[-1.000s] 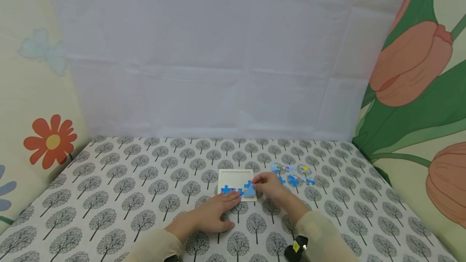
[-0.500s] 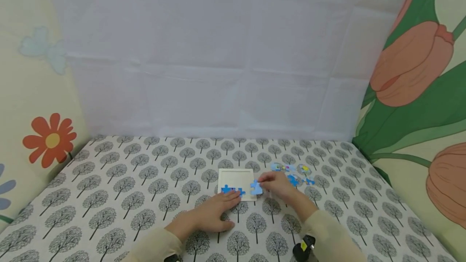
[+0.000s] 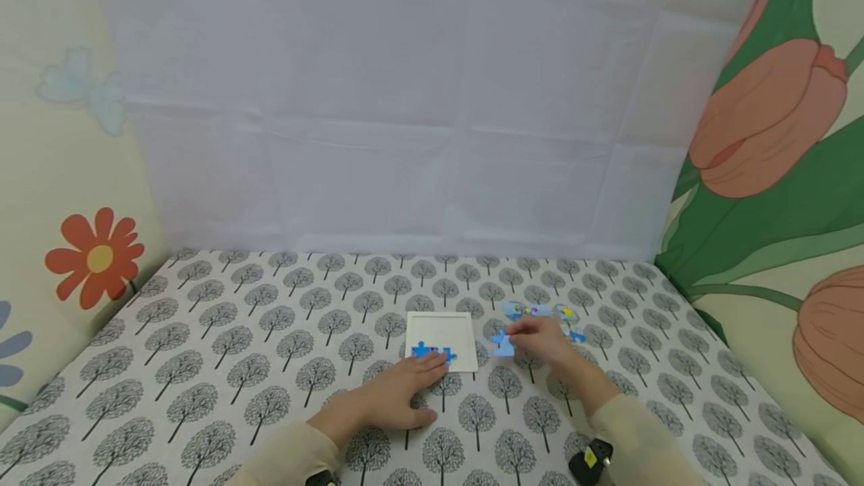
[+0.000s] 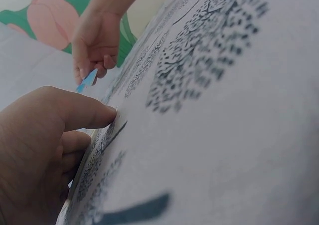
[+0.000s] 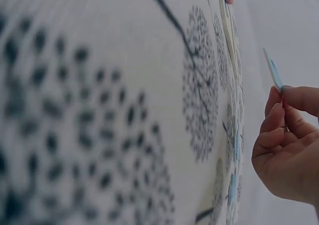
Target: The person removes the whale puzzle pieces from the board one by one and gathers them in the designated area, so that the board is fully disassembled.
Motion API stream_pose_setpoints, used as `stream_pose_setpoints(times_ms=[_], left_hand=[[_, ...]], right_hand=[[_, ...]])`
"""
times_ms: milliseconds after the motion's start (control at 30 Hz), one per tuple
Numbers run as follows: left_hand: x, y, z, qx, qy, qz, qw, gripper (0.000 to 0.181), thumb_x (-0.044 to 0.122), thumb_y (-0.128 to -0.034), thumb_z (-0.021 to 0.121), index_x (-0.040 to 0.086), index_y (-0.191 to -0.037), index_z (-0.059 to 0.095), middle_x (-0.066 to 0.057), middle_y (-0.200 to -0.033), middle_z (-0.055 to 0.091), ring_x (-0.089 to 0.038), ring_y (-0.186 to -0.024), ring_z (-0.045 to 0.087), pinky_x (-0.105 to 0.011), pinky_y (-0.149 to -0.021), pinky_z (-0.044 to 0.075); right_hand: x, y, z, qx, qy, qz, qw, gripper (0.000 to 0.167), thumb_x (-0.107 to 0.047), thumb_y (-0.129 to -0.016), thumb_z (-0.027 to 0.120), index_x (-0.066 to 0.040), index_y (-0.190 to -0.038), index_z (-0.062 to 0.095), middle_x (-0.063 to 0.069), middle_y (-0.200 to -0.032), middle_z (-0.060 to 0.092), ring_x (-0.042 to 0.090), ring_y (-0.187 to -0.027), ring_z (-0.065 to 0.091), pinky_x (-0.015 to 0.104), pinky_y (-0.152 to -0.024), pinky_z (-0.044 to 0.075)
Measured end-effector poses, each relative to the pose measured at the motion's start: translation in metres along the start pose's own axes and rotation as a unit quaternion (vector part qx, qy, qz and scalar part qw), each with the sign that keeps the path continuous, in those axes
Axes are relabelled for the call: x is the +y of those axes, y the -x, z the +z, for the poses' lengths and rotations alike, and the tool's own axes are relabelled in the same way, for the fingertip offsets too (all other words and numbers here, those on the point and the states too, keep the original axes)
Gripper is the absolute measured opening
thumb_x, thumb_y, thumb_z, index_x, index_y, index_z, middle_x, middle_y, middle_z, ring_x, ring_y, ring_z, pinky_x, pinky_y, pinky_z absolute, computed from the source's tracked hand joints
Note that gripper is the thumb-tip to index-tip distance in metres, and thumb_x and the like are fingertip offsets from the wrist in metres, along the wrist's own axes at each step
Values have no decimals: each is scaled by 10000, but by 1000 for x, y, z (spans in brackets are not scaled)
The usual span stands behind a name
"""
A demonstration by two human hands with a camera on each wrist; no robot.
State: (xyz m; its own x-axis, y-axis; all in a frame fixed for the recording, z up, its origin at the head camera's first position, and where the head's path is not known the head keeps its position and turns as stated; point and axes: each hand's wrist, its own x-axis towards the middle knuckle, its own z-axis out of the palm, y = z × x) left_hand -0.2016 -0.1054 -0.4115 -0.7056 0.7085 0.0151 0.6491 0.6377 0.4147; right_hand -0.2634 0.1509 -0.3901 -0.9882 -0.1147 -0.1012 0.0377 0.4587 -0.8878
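In the head view a white square puzzle frame [image 3: 459, 325] lies on the cloth, with blue puzzle pieces [image 3: 423, 350] along its near side. My left hand [image 3: 400, 394] rests flat at that near edge, its straight fingertips on the pieces and partly covering them. To the right of the frame, my right hand [image 3: 548, 343] pinches a light blue puzzle piece [image 3: 502, 344] between thumb and fingers. The right wrist view shows the pinched piece [image 5: 273, 71] raised off the cloth, nearly edge-on, with the other fingers of the hand [image 5: 291, 150] curled below.
Several loose puzzle pieces [image 3: 526, 310] lie beyond my right hand, one with a yellow shape [image 3: 568, 313]. A tree-patterned cloth [image 3: 270, 366] covers the table. A white sheet [image 3: 364, 111] hangs behind it.
My right hand has lifted the light blue piece away from the frame's near right corner and carried it to the right, outside the frame. My left hand has stayed put.
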Motion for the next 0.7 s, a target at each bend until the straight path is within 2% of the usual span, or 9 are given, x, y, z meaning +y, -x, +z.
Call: stream_pose_setpoints(times_ms=[167,367,700], left_hand=[[0,-1,1,63,-21,77,9999,644,349,-796,529,34,-1323,333,-84,-1387,246,-237,-1266,173,-408,-1008,151],[-1,-1,2,69,-137,38,9999,652,355,-793,530,45,-1329,325,-74,-1390,238,-223,-1268,167,-393,-1011,144],[1,0,1,36,-138,-36,9999,657,361,-792,534,52,-1332,321,-67,-1394,228,-213,-1271,159,-387,-1013,137]], right_hand=[[5,3,-14,9,-120,-28,9999,92,-11,-757,593,0,-843,624,29,-788,580,155,-696,521,282,-626,452],[11,8,-32,-83,34,-171,9998,123,-55,-803,574,15,-898,607,34,-780,562,177,-669,487,288,-546,399],[21,12,-59,140,141,149,9997,159,-85,-806,578,18,-925,603,30,-819,575,190,-721,507,308,-599,432]])
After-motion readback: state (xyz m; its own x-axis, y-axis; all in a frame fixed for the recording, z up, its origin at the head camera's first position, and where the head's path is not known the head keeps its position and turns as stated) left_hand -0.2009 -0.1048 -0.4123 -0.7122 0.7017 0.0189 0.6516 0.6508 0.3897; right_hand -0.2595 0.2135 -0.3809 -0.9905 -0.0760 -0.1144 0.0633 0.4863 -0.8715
